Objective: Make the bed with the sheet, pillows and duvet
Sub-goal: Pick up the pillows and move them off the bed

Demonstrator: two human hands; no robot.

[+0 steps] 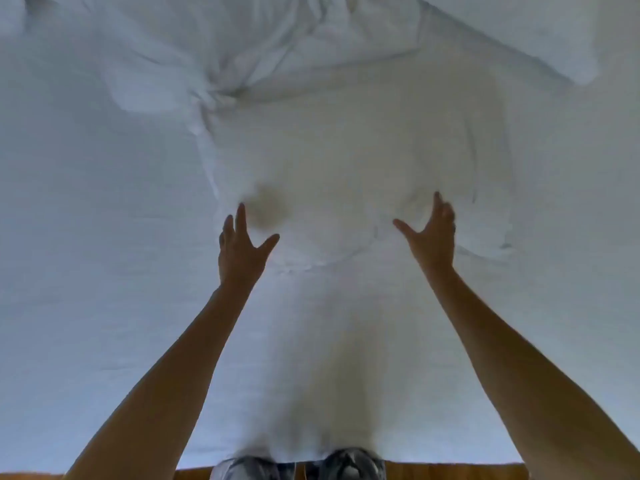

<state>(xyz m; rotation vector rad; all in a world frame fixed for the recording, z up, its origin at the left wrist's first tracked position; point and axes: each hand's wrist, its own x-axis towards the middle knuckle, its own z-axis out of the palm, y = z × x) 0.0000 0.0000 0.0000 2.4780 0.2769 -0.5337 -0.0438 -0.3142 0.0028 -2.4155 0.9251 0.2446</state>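
With my left hand [242, 249] and right hand [433, 237] spread flat and apart over the near edge of the pillow [346, 174] lying mid-bed on the sheet [86, 237], pushing unevenly could skew it or drag fresh wrinkles toward the bunched duvet [242, 46].

strip of wooden floor [194, 474] along the bottom edge; soft, dim light

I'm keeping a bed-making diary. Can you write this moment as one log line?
left hand: open, reaching | right hand: open, reaching | pillow: flat on sheet, between hands | duvet: bunched, far side
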